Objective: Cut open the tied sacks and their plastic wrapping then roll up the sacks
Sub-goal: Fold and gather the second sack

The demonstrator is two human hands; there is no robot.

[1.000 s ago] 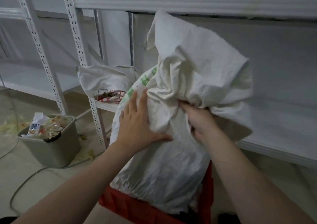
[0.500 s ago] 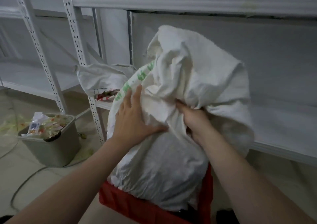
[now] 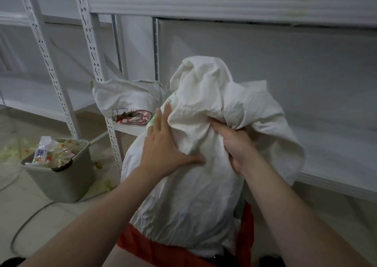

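White sack (image 3: 183,195) stands on the red crate (image 3: 142,244), near centre. Left hand (image 3: 163,150) lies flat, fingers straight, apparently steadying it. Right hand (image 3: 237,146) clenches the bunched top fabric, seemingly to fold it down for rolling.

The sack (image 3: 193,195) in front of you is off-white, with green print (image 3: 150,123) at its left edge. Under it the crate (image 3: 159,252) is bright red. The second sack (image 3: 124,97) is the same off-white, and the packet (image 3: 132,118) at its lower edge is patterned red and white. Your bin (image 3: 61,183) is grey-beige; the wrappers (image 3: 61,152) in it are pale with red flecks, and one carries a blue-and-white label (image 3: 40,153). The shelving (image 3: 224,7) is white, its uprights (image 3: 92,48) marked with rows of dark slots. The floor (image 3: 12,205) is pale beige, with yellow-green scraps (image 3: 10,152).
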